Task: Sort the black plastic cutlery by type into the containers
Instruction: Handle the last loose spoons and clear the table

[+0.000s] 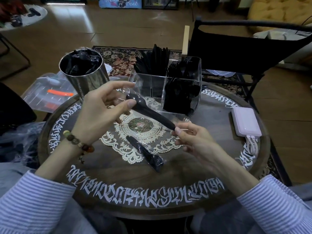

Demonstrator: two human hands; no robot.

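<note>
Above the lace doily (135,139) I hold a black plastic spoon (148,112) in a clear wrapper. My left hand (101,108) pinches its bowl end with thumb and fingers. My right hand (190,137) pinches the handle tip. Another wrapped black utensil (146,153) lies on the round table (152,205) below. Behind stands a clear divided container (168,85). Its back left compartment holds upright black cutlery (155,59). Its right compartments hold more black pieces (182,93), and the front left one looks empty. A steel cup (84,71) at left holds several wrapped pieces.
A pink power bank (244,122) with a white cable lies at the table's right edge. A black folding chair (244,46) stands behind the table. A clear plastic bag with an orange item (50,93) lies left of the table. Crumpled wrappers (16,141) lie at far left.
</note>
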